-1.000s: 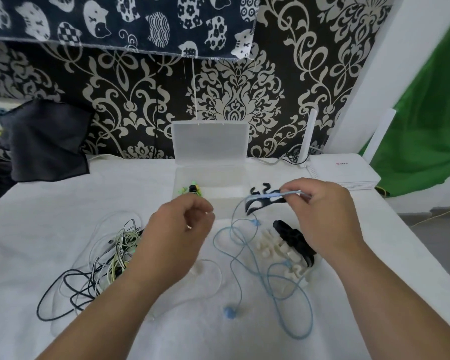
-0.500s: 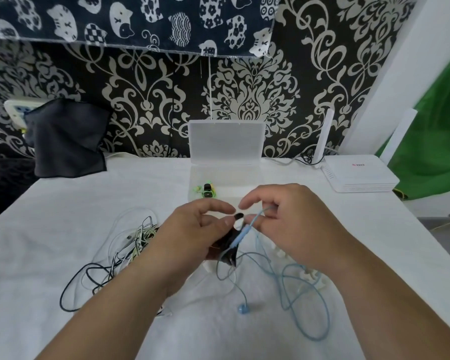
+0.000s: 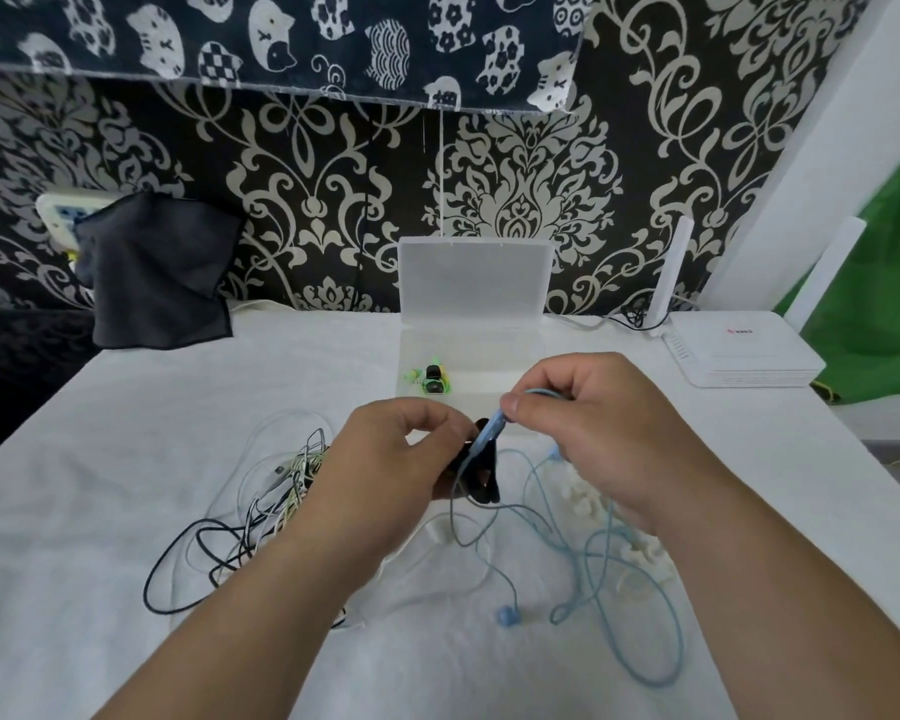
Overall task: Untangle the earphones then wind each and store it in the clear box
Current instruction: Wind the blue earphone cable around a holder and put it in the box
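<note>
between hands: pale blue earphone cord [image 3: 588,550], loose loops.

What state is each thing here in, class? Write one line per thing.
clear box: open, lid upright.
green earphones: wound, inside the box.
blue earphones: unwound, cord pinched by right hand.
black winder: held by left hand.
other earphones: tangled on the table.
</note>
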A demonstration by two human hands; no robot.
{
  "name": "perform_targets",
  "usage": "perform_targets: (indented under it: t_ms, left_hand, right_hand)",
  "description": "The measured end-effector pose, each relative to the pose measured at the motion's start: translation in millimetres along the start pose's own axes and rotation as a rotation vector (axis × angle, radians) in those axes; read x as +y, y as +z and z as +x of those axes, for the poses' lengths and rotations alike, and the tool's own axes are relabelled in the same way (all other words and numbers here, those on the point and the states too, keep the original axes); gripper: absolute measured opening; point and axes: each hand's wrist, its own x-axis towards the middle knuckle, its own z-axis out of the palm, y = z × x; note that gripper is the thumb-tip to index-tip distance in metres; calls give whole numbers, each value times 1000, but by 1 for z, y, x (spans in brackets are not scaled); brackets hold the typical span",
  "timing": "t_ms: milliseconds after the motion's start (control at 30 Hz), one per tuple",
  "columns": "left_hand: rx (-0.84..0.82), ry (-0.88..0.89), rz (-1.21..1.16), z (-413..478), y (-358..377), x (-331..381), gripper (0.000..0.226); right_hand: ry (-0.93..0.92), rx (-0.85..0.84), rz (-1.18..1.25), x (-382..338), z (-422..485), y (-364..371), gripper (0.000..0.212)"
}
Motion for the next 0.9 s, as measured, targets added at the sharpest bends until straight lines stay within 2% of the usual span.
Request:
perform_targets:
  t_ms: [167,267,433,567,667,733,900]
  left_hand:
    - [-138,12,-4,-5,-4,5,3]
    - [-211,0,61,-3,-8,3,22]
    - [-321,17,68,-3,-13,6,23]
    - [-343,-22,79,0,-23,5,36]
    - [-335,-3,86,2,-28,6,32]
    - [-291,32,94,4,-32,7,19]
    - [-253,-24,-72,4,-34,11,18]
  right_hand:
    - [25,128,75,2,2,-5,18]
    - [25,209,164,1,1,-9,20]
    - [-29,439,426,-3,1,-28,21]
    - [-25,679,743,-3,4,-50,17]
    - [-5,813,887,5,5,-69,16]
    - [-6,857,944,13,5,-81,12]
    - [101,818,893,30,12,-94,11]
